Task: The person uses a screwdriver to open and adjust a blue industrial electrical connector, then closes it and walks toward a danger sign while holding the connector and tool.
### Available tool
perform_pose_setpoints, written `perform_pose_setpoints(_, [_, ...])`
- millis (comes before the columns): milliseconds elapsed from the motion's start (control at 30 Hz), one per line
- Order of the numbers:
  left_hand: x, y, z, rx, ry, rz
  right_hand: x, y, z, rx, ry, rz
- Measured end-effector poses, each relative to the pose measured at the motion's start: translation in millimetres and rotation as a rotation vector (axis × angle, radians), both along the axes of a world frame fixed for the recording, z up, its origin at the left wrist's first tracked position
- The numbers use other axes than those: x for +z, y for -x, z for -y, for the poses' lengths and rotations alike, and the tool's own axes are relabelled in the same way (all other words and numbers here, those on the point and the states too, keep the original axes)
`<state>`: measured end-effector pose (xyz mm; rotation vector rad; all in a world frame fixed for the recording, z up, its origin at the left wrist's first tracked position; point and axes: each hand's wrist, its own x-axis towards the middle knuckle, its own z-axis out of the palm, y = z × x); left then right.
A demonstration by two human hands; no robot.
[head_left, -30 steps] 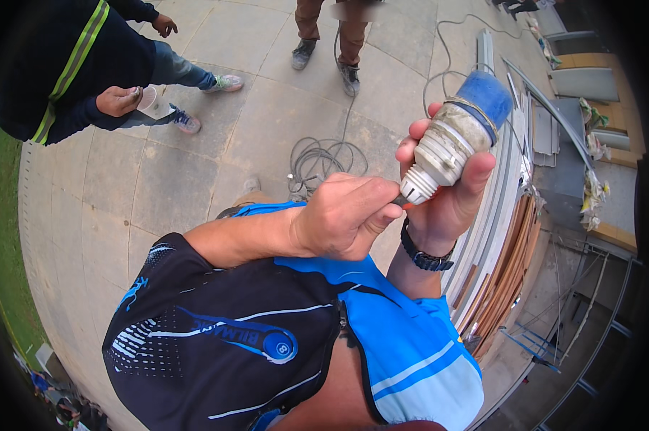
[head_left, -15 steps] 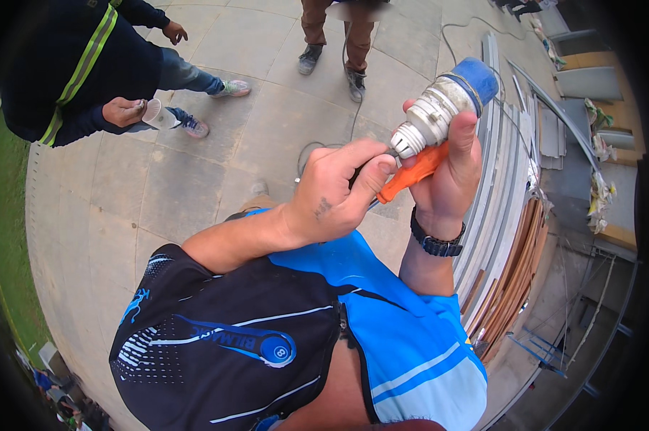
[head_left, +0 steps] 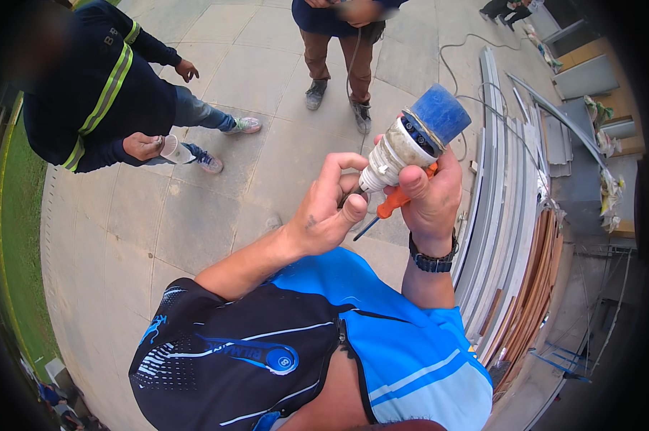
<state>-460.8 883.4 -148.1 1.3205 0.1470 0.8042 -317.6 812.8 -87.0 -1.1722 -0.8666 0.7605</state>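
A blue-and-white industrial power plug (head_left: 403, 152) is tilted up in front of me, its blue collar pointing up and to the right. My right hand (head_left: 433, 197), with a dark watch on the wrist, is closed around its body. That same hand also keeps a screwdriver (head_left: 392, 203) with an orange handle against the palm, its dark shaft pointing down and left. At the plug's narrow white ribbed end, my left hand (head_left: 328, 205) pinches a dark cable (head_left: 350, 192), mostly hidden by the fingers.
Ahead on the left, a person (head_left: 98, 93) in a dark top with reflective bands holds a white cup (head_left: 175, 149). Another person (head_left: 321, 54) in brown trousers stands straight ahead. Long metal profiles (head_left: 500, 215) and brown lengths (head_left: 529, 280) lie on the right. A thin cord (head_left: 475, 36) crosses the paving.
The plug has tipped and come down a little to the left, its face with contacts now showing more. Both hands moved with it, and my left fingers have spread somewhat. The screwdriver's shaft is now visible.
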Motion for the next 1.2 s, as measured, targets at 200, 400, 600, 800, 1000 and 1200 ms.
perform_pose_setpoints(200, [0.7,4.4,-1.0,0.006,-0.052,0.02,-0.8,3.3,3.2,0.053,0.016,0.091])
perform_pose_setpoints(400, [-7.0,14.7,-1.6,-0.067,-0.036,0.064,12.1,8.4,6.0,0.028,-0.142,0.033])
perform_pose_setpoints(600, [-8.4,10.8,1.5,-0.085,0.0,0.143,16.9,7.1,16.3,-0.027,-0.109,0.081])
perform_pose_setpoints(800, [-16.9,3.8,-5.1,-0.124,-0.027,0.297,20.2,0.6,22.8,-0.078,-0.071,0.205])
perform_pose_setpoints(1000, [-2.4,2.0,1.0,-0.174,0.187,0.232,18.4,0.3,24.0,-0.132,-0.105,0.185])
perform_pose_setpoints(1200, [-1.9,0.0,-3.4,-0.207,0.201,0.265,24.9,-0.7,24.2,-0.094,-0.086,0.193])
